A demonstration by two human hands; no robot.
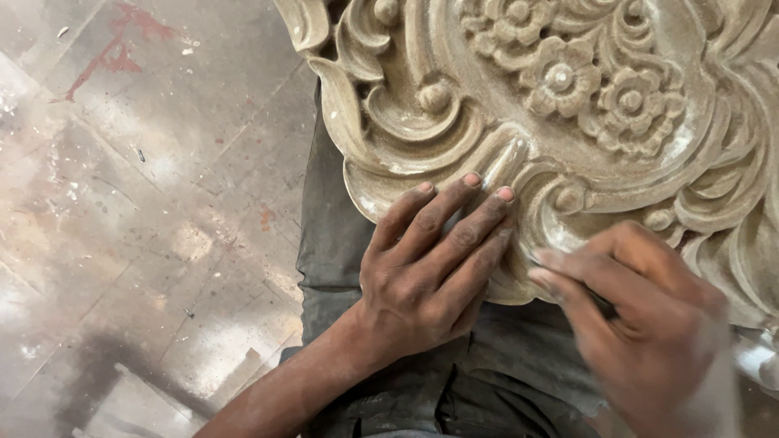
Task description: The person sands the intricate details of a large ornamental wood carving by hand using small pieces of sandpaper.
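A large carved wooden panel with scrolls and flower rosettes fills the upper right and rests over my lap. My left hand lies flat on its lower rim, fingers spread and pressing down on the carving. My right hand is blurred with motion at the panel's lower edge, fingers pinched on something small and dark; what it is cannot be made out.
A dusty tiled floor with red paint stains and small bits of debris lies to the left. Grey trousers cover my legs under the panel. The panel is coated in pale dust.
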